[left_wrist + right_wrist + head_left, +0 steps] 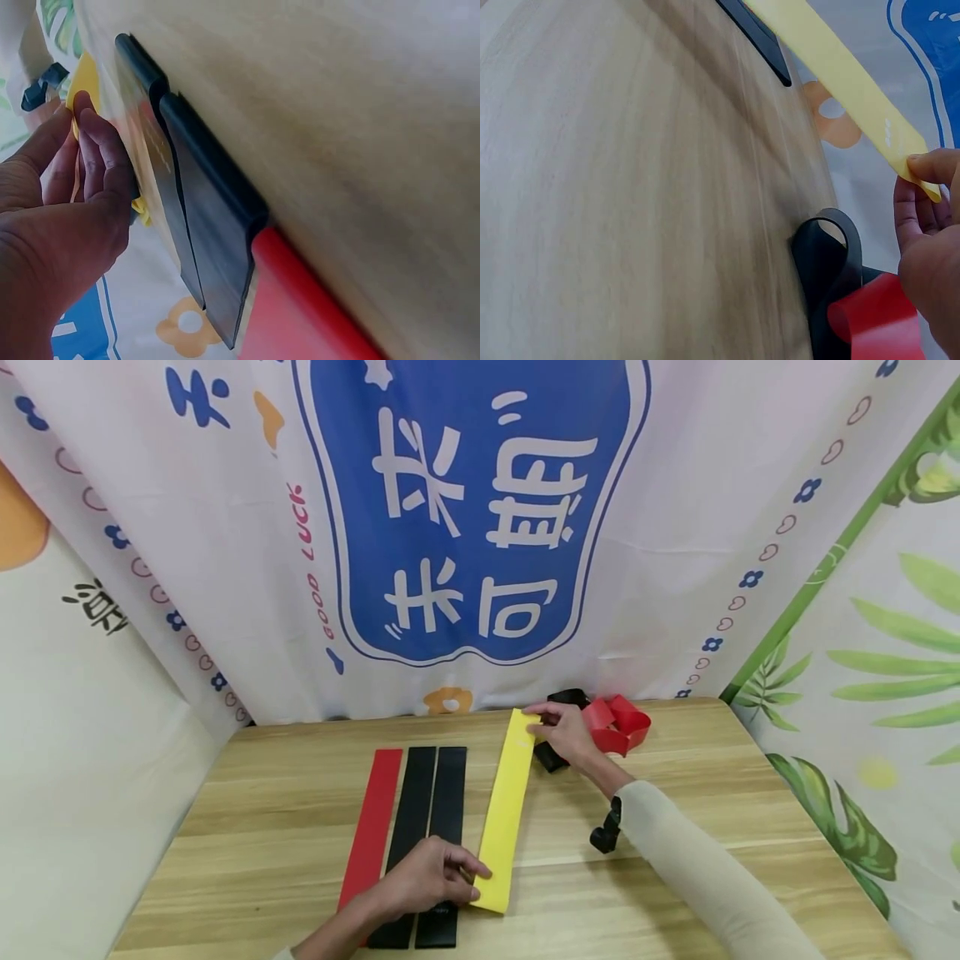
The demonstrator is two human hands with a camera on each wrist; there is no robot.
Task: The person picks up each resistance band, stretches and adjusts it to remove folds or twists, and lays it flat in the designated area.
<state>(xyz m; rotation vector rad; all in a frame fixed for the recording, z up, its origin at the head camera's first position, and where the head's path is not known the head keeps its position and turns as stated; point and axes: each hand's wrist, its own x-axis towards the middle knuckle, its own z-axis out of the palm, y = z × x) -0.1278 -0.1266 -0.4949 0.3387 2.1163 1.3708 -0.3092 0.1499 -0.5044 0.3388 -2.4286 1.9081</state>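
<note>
A yellow resistance band (504,818), pulled out flat and long, is stretched between both hands over the table. My left hand (429,878) pinches its near end between thumb and fingers, as the left wrist view also shows. At the far end, my right hand (568,735) pinches the band, with the thumb on top in the right wrist view. The band hangs raised above the wood there, small white print near its tip. Left of it lie two flat black bands (447,802) side by side, partly behind my left hand, then a flat red band (375,818).
Beyond my right hand, at the table's back edge, sit a loosely looped red band (633,727) and a curled black band (814,262). A printed cloth (262,610) hangs behind the wooden table (255,835). A small black device (603,837) is on my right wrist.
</note>
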